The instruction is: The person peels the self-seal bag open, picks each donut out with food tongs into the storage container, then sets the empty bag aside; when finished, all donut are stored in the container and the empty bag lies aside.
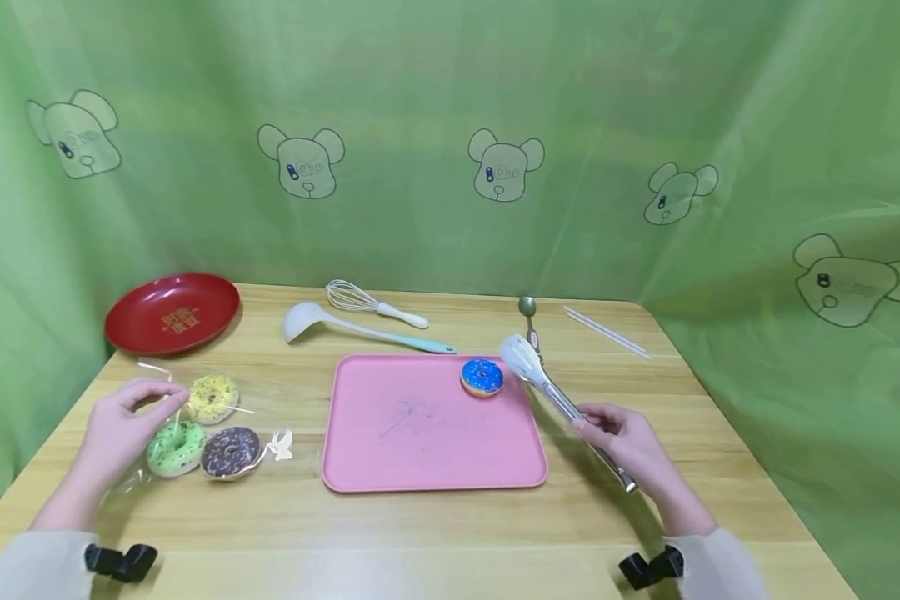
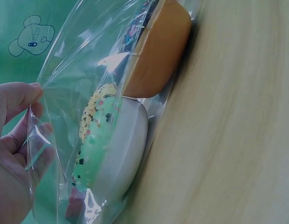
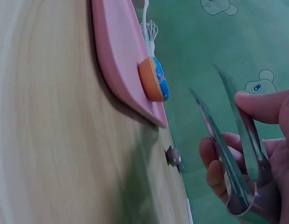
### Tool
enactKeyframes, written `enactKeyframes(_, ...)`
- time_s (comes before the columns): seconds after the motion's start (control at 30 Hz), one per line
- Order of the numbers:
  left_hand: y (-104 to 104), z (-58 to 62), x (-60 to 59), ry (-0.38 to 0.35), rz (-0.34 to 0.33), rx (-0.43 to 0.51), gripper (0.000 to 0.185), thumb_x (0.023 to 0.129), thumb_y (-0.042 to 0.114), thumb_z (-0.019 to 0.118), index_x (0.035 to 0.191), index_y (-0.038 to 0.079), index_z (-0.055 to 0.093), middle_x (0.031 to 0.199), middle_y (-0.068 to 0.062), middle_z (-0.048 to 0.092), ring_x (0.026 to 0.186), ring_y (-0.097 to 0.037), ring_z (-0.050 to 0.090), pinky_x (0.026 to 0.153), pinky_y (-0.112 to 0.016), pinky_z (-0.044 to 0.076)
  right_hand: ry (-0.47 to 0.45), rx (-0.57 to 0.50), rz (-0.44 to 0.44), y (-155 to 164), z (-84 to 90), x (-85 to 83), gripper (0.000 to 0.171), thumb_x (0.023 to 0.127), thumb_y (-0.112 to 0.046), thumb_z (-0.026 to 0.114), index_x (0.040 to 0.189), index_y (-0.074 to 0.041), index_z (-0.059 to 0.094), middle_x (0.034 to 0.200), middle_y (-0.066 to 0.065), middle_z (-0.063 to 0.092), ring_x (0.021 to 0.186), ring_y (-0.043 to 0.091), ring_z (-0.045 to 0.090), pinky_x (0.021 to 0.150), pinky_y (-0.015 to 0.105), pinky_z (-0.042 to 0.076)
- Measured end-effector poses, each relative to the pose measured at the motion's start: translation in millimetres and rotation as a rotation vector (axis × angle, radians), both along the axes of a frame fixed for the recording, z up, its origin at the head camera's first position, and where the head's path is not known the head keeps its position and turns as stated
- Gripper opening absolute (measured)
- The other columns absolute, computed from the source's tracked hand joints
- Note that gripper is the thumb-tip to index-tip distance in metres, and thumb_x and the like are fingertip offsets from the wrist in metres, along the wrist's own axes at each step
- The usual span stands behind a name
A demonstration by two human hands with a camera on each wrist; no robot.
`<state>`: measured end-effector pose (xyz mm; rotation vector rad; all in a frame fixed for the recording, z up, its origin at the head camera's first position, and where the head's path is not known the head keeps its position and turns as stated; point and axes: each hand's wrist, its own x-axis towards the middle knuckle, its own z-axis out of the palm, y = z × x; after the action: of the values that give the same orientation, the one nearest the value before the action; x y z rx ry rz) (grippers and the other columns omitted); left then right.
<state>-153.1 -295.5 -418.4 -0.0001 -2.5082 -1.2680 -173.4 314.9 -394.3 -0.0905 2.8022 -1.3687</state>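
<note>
Right hand (image 1: 626, 442) grips tongs (image 1: 551, 392) by the blue donut (image 1: 482, 377); left hand (image 1: 123, 425) pinches the donut bag (image 2: 88, 93)

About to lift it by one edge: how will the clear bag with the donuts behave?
The clear bag looks thin and creased, so probably floppy. Three donuts, like the green one, lie loose inside and may slide together. The left hand pinches only film, which looks glossy and may slip.
</note>
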Motion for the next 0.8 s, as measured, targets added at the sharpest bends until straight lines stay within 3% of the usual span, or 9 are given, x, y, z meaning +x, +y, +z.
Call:
enactKeyframes(0.43,-2,0.7,1.1,-0.005,0.009,-0.005,0.032,0.089,0.029,0.063,0.105,0.001,0.063,0.095,0.019,0.056,0.093,0.006,0.046,0.078,-0.015,0.036,0.001,-0.084,0.045,-35,4.8,-13.4,0.050,0.083,-0.031,0.071,0.119,0.002,0.058,0.101,0.014,0.064,0.084,0.020,0.060,0.068,0.026,0.051)
enactKeyframes(0.7,-2,2.5,1.4,-0.035,0.028,-0.003,0.035,0.089,0.032,0.063,0.106,0.001,0.062,0.097,0.018,0.055,0.094,0.005,0.045,0.087,-0.035,0.039,-0.073,-0.160,0.167,-78,10.3,-16.5,0.045,0.078,-0.021,0.075,0.114,0.001,0.062,0.093,0.012,0.065,0.079,0.025,0.060,0.064,0.029,0.053)
enactKeyframes(0.8,-2,2.9,0.8,-0.028,0.030,-0.001,0.035,0.089,0.031,0.064,0.106,0.001,0.062,0.096,0.019,0.055,0.094,0.005,0.046,0.088,-0.032,0.039,-0.065,-0.128,0.250,-95,11.9,-17.2,0.041,0.078,-0.020,0.076,0.112,-0.001,0.064,0.090,0.009,0.065,0.078,0.021,0.058,0.064,0.027,0.052)
